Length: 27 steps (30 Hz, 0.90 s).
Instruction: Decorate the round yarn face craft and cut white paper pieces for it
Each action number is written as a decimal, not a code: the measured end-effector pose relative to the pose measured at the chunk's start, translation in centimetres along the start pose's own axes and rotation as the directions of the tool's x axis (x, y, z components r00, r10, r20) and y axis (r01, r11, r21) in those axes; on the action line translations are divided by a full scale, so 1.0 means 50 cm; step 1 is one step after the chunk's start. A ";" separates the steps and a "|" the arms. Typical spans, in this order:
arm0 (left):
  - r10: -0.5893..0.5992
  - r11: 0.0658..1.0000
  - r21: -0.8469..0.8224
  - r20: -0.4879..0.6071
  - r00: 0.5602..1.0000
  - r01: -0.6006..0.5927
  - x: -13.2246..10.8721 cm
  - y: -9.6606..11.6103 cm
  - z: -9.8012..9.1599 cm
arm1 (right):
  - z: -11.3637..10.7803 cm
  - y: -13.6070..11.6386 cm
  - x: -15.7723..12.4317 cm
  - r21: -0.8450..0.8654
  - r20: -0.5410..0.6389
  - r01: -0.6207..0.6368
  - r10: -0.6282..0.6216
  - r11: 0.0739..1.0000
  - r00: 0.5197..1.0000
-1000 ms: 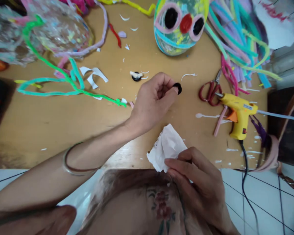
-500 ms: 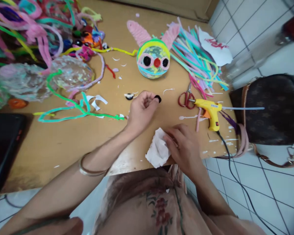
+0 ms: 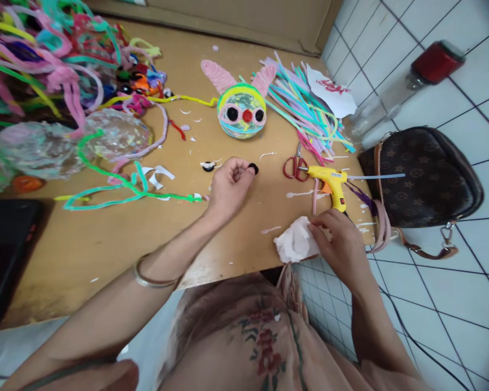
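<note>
My left hand (image 3: 229, 185) rests on the wooden table (image 3: 106, 239) and pinches a small black pom-pom (image 3: 253, 169) between thumb and fingertips. My right hand (image 3: 339, 244) grips a crumpled white tissue (image 3: 294, 243) at the table's near right edge, just below the yellow glue gun (image 3: 328, 180). A painted ball face (image 3: 242, 111) with pink ears, black eyes and a red nose stands beyond my left hand. Another black pom-pom with white scraps (image 3: 207, 165) lies to the left of my fingers.
Red scissors (image 3: 293, 166) lie beside the glue gun. Loose pipe cleaners (image 3: 305, 114) fan out at the back right; a tangled heap (image 3: 44, 60) and clear balloons (image 3: 65, 141) fill the left. A green pipe cleaner (image 3: 122, 190) trails across. A brown bag (image 3: 424, 174) sits on the floor right.
My right hand has carried the tissue rightward along the table edge toward the glue gun. The left hand keeps its pinch on the pom-pom. The view has pulled back and shows more of the table.
</note>
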<state>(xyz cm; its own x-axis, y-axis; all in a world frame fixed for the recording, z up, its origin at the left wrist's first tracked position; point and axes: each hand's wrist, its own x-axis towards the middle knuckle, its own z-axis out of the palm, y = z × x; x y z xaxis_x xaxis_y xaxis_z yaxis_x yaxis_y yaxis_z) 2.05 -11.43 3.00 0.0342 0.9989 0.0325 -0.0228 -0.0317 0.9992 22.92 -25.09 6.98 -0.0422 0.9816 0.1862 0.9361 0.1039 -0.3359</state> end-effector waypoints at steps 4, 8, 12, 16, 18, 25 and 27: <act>-0.011 1.000 -0.007 0.002 1.000 0.011 0.000 0.000 0.001 | -0.021 0.051 -0.004 -0.283 -0.098 -0.078 0.052 0.956 0.994; -0.030 0.999 -0.015 0.001 1.000 0.030 0.002 0.004 0.001 | -0.037 0.058 0.009 -0.470 -0.158 -0.117 0.048 0.875 0.986; -0.038 0.998 -0.043 0.014 0.999 0.038 0.002 0.008 0.002 | -0.029 -0.006 0.028 -0.397 -0.278 -0.121 0.007 0.910 0.961; -0.043 0.995 -0.086 0.031 0.999 0.045 0.002 0.008 0.000 | 0.013 -0.108 0.055 -0.112 -0.230 0.094 -0.118 0.989 0.966; -0.045 0.994 -0.095 0.021 0.999 0.047 0.004 0.007 -0.003 | 0.029 -0.138 0.069 -0.084 -0.188 0.132 -0.145 0.988 0.971; -0.050 0.994 -0.101 0.017 0.999 0.052 0.006 -0.001 -0.004 | 0.000 -0.014 0.091 -0.374 -0.309 -0.352 0.243 0.858 0.920; -0.048 0.994 -0.099 0.019 0.999 0.050 0.005 -0.002 -0.002 | -0.009 0.039 0.094 -0.401 -0.215 -0.435 0.379 0.806 0.900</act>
<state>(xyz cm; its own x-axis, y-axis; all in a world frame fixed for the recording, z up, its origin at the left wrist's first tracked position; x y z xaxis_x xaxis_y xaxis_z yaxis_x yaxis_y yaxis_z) 1.94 -11.19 2.90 0.0538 0.9984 -0.0156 -0.1196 0.0219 0.9926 24.71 -20.33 7.62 0.3915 0.8886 0.2390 0.9131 -0.4073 0.0187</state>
